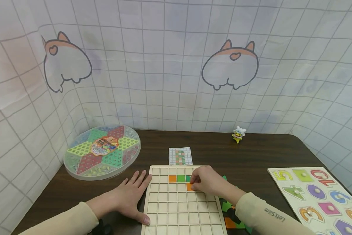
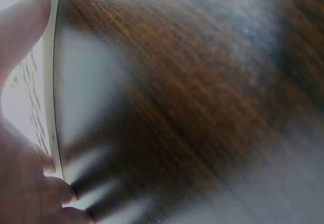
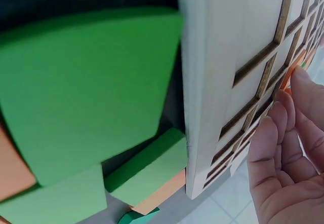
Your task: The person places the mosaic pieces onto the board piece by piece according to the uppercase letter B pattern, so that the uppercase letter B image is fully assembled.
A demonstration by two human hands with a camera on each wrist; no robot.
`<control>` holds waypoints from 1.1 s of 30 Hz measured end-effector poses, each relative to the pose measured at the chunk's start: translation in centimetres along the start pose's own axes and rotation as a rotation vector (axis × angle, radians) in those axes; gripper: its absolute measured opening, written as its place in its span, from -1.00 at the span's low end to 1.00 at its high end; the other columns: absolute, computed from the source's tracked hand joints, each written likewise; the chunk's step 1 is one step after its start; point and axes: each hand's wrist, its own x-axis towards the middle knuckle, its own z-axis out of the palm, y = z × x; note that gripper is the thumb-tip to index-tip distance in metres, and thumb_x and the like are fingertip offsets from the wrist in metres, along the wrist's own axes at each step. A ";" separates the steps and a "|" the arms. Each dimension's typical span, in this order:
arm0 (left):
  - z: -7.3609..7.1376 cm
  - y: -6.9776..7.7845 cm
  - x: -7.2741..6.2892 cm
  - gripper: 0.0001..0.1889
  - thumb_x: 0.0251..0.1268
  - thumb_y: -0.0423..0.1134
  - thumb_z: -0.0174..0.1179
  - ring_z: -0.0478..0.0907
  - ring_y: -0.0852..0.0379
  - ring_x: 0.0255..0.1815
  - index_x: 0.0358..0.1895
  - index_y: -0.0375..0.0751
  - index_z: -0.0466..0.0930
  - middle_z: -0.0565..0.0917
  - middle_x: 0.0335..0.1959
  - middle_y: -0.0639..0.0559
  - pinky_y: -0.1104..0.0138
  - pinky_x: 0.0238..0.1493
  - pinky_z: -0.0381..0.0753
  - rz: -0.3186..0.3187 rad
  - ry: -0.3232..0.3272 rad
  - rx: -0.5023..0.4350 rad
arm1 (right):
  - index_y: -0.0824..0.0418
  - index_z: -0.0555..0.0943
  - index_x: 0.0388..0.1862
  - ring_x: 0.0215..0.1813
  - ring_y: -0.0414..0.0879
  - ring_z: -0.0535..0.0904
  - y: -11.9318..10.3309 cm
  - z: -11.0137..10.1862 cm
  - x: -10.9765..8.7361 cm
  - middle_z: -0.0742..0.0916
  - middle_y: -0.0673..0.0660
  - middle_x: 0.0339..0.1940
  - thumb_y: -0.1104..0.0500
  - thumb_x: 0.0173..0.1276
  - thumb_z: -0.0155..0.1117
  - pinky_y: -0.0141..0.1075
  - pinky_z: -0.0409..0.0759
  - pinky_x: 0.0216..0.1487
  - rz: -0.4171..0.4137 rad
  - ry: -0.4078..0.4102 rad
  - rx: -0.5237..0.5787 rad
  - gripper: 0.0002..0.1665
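A wooden grid board lies in front of me in the head view. In one of its upper rows sit an orange tile, a green tile and a darker green tile. My right hand pinches another orange tile one row lower; in the right wrist view the thumb and forefinger meet at this tile's edge. My left hand lies with fingers spread along the board's left edge, thumb on the rim. The left wrist view shows that hand against the board's side.
Green and orange loose tiles lie beside the board's right edge, partly under my right arm. A printed pattern card is beyond the board. A round Chinese checkers set, a small figurine and a number puzzle board also occupy the table.
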 end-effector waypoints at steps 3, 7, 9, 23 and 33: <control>0.0 0.0 0.1 0.55 -0.34 0.81 0.16 -0.27 -0.35 0.70 0.70 -0.05 -0.23 -0.20 0.71 -0.24 -0.42 0.47 0.01 -0.005 0.000 0.005 | 0.18 0.75 -0.38 -0.36 -0.20 0.53 0.1 -0.2 -0.2 0.74 -0.03 -0.40 0.32 0.27 0.50 -0.35 0.55 -0.30 -0.009 0.001 0.010 -0.92; 0.0 0.1 0.1 0.55 -0.34 0.81 0.17 -0.27 -0.34 0.70 0.70 -0.05 -0.22 -0.20 0.72 -0.23 -0.42 0.47 0.02 -0.010 -0.006 0.006 | 0.21 0.76 -0.33 -0.35 -0.23 0.56 0.2 -0.7 -0.6 0.75 -0.04 -0.39 0.30 0.29 0.48 -0.37 0.58 -0.27 -0.005 -0.007 0.044 -0.97; 0.0 0.1 0.0 0.55 -0.34 0.80 0.17 -0.27 -0.34 0.71 0.70 -0.05 -0.22 -0.20 0.72 -0.23 -0.41 0.48 0.01 -0.012 -0.009 0.005 | 0.22 0.76 -0.30 -0.34 -0.23 0.57 0.4 -1.1 -0.9 0.75 -0.04 -0.38 0.30 0.32 0.45 -0.36 0.59 -0.27 0.004 -0.005 0.054 -0.99; -0.3 0.3 -0.1 0.55 -0.35 0.81 0.17 -0.27 -0.34 0.70 0.70 -0.02 -0.23 -0.20 0.72 -0.22 -0.41 0.49 0.00 -0.018 -0.008 -0.001 | 0.23 0.74 -0.15 -0.29 -0.19 0.60 5.2 -5.1 -3.3 0.74 -0.02 -0.32 0.29 0.39 0.39 -0.30 0.61 -0.26 0.127 0.083 0.015 -0.91; 0.0 0.2 0.0 0.55 -0.34 0.80 0.17 -0.28 -0.35 0.70 0.70 -0.06 -0.21 -0.20 0.71 -0.24 -0.41 0.48 0.01 -0.006 0.007 -0.005 | 0.23 0.72 -0.05 -0.20 -0.13 0.62 7.8 -5.9 -3.9 0.75 0.06 -0.17 0.35 0.26 0.48 -0.24 0.66 -0.18 0.122 -0.021 0.017 -0.73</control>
